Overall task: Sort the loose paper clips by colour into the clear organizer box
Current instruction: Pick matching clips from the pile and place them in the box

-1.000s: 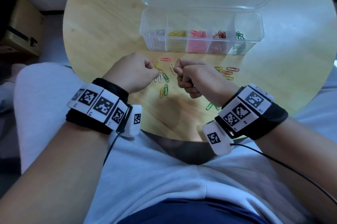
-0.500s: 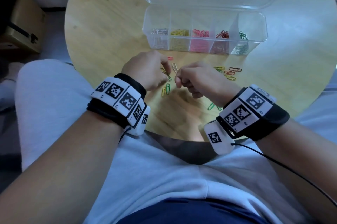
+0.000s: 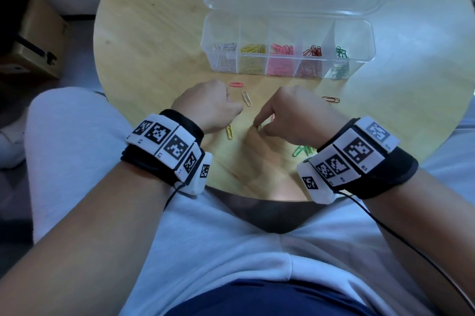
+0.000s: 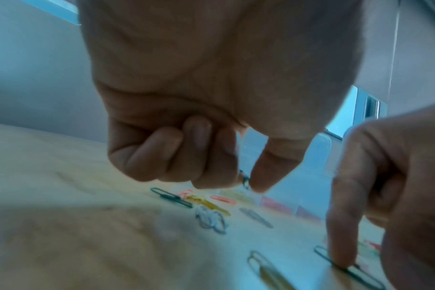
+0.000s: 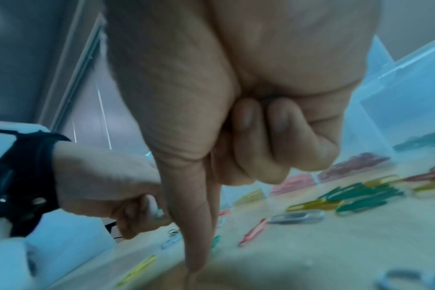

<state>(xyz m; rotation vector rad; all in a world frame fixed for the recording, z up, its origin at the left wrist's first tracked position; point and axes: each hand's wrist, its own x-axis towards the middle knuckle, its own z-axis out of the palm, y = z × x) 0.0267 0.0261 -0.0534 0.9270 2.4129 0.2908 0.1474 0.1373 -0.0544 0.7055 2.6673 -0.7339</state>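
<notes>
Since a second ago both fists are sitting lower: left hand [image 4: 199,121] is pinching a green clip [image 4: 245,179], right hand [image 3: 303,115] is pressing one straight finger on a clip on the table [image 3: 144,32]. The organizer box [image 3: 288,68] is lying open, far side, colours separated.

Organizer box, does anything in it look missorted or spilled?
Nothing stands out. The box sits flat with its lid open, and each compartment holds one colour: silver, yellow, pink, red, green. The loose clips on the table are only those not yet sorted.
</notes>
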